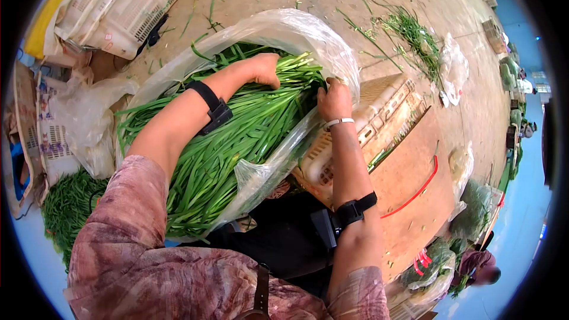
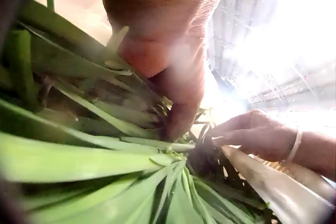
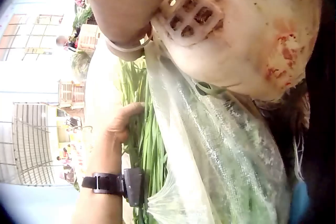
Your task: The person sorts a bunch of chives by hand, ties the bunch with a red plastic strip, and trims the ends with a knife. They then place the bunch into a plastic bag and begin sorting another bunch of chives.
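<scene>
Long green leafy stalks (image 1: 237, 118) fill a clear plastic bag (image 1: 296, 24), their pale ends towards the upper right in the head view. Over those ends lies my left hand (image 1: 267, 71); its fingers curl down round some stalks, and in the left wrist view this hand (image 2: 168, 61) has its fingertips partly hidden among leaves (image 2: 79, 155). At the bag's right rim, my right hand (image 1: 336, 102) pinches the plastic with bent fingers. The left wrist view shows the right hand (image 2: 257, 134) close to the left fingers, not touching them. Right fingertips are hidden in the right wrist view.
A dirty plastic crate (image 1: 320, 160) stands right of the bag beside a brown board (image 1: 415, 195) with a red strip (image 1: 415, 192). White crates (image 1: 112, 12) are at upper left. Loose greens (image 1: 412, 32) lie on the floor. A person (image 1: 477, 266) is at lower right.
</scene>
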`<state>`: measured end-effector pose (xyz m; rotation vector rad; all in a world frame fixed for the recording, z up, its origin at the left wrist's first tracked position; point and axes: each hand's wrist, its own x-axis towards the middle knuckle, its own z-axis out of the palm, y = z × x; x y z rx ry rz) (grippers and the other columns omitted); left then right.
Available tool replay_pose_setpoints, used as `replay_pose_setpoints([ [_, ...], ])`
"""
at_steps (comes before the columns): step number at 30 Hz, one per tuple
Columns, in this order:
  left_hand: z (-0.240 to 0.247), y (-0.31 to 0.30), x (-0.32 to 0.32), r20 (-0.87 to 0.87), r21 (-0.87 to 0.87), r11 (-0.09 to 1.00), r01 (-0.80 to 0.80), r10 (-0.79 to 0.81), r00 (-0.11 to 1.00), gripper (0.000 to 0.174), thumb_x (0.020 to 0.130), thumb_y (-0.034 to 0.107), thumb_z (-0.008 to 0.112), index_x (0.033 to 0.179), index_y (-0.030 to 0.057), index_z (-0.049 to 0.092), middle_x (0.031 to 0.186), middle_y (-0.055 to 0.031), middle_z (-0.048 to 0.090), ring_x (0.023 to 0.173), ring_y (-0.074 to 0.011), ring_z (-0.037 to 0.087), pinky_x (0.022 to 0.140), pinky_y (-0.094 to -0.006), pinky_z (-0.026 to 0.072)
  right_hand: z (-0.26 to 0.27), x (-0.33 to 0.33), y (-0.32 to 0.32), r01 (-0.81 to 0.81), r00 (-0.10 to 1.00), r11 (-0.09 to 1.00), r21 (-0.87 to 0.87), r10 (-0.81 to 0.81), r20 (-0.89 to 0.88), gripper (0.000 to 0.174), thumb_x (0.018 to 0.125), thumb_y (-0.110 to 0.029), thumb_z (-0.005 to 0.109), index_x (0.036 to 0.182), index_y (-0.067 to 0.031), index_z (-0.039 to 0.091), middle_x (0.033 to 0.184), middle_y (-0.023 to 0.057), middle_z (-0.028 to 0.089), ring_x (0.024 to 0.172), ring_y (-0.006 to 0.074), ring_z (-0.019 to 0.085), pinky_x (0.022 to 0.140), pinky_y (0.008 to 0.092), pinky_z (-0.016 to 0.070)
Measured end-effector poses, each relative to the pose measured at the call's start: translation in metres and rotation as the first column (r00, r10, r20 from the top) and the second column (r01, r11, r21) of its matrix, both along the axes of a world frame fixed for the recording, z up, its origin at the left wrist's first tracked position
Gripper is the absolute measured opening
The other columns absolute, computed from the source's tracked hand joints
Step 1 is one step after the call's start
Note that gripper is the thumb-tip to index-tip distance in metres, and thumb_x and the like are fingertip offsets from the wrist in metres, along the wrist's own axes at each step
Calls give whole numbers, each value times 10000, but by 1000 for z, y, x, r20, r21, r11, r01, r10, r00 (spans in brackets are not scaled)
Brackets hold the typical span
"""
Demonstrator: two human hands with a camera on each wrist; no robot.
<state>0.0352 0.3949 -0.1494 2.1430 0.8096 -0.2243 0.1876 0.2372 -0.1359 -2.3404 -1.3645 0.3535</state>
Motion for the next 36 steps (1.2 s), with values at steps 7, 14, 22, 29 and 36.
replay_pose_setpoints([
  [7, 26, -51, -4, -117, 546, 816, 189, -149, 982, 553, 626, 121, 674, 1118, -20, 463, 948, -159, 592, 927, -331, 562, 806, -425, 454, 0, 1, 0, 12, 1000, 999, 33, -11, -29, 298, 752, -125, 558, 1010, 22, 567, 983, 251, 576, 929, 384, 544, 814, 432, 444],
  [14, 21, -25, 1, -41, 179, 973, 147, -142, 989, 790, 528, 388, 774, 1157, -7, 506, 1055, -184, 587, 989, -345, 557, 845, -389, 439, 2, 1, -1, 9, 1000, 995, 103, -6, -29, 333, 723, -143, 560, 1006, 28, 599, 955, 245, 605, 921, 378, 569, 828, 409, 448],
  [22, 14, -23, 4, -33, 129, 991, -27, 31, 999, 717, 512, 240, 803, 1130, -2, 532, 1049, -192, 601, 971, -310, 580, 848, -353, 457, 0, 4, -2, 52, 995, 980, 193, -36, -89, 325, 756, -176, 597, 1012, 24, 601, 943, 235, 614, 901, 376, 579, 813, 407, 459],
  [29, 25, 27, -37, 280, -712, 700, -52, 352, 893, 569, 596, 68, 760, 1120, -17, 556, 1038, -89, 618, 916, -188, 578, 859, -305, 437, -1, 9, 1, 148, 976, 948, 283, -94, -196, 300, 781, -199, 605, 980, 25, 621, 934, 228, 623, 895, 357, 598, 813, 391, 464],
  [36, 27, 27, -43, 255, -794, 608, -12, 351, 901, 638, 605, 50, 759, 1187, -9, 502, 1073, -97, 602, 947, -183, 569, 861, -291, 445, 2, 7, -1, 82, 995, 967, 239, -65, -77, 277, 746, -152, 595, 971, 4, 628, 918, 213, 629, 856, 355, 606, 787, 390, 478],
])
